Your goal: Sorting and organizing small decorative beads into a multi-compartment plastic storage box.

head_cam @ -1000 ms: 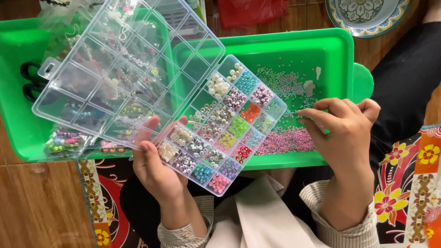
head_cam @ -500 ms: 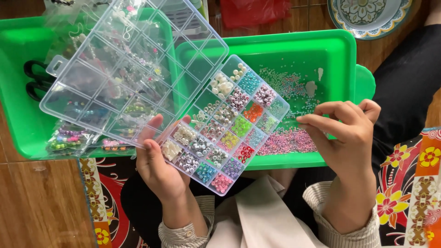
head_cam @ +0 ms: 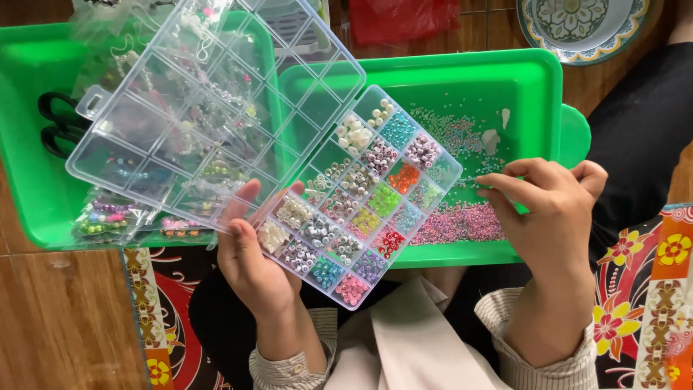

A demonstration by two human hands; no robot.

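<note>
Holding a clear plastic bead organizer (head_cam: pixel 354 195) from beneath, left hand (head_cam: pixel 253 249) cupped under the near corner with thumb and fingers curled over the edge by the hinge, lid (head_cam: pixel 209 108) swung open and up to the left. Probably light and stiff, thin-walled, likely a bit slick and somewhat brittle at hinge and latch tab; loose beads in the small compartments, white, teal, orange, green, red, pink, apt to spill if tipped, and tilted already. Best gripped along the rim of the tray half, near the hinge or at both long edges, kept level. Poised just beside the organizer's right edge, right hand (head_cam: pixel 548 217) loosely curled, thumb and forefinger pinched together, whether on a bead or thread cannot be told. Sitting below and behind, a green tray (head_cam: pixel 534 79) strewn with tiny pink and pale beads (head_cam: pixel 462 220), plus a second green tray (head_cam: pixel 29 195) at left with black scissors (head_cam: pixel 58 126) and small bags of beads (head_cam: pixel 108 217). Beyond, a patterned plate (head_cam: pixel 577 22) and something red (head_cam: pixel 404 18). Crowding the space under the open lid, those bags and tray walls; below, a lap in beige cloth and a floral fabric (head_cam: pixel 650 303).
</note>
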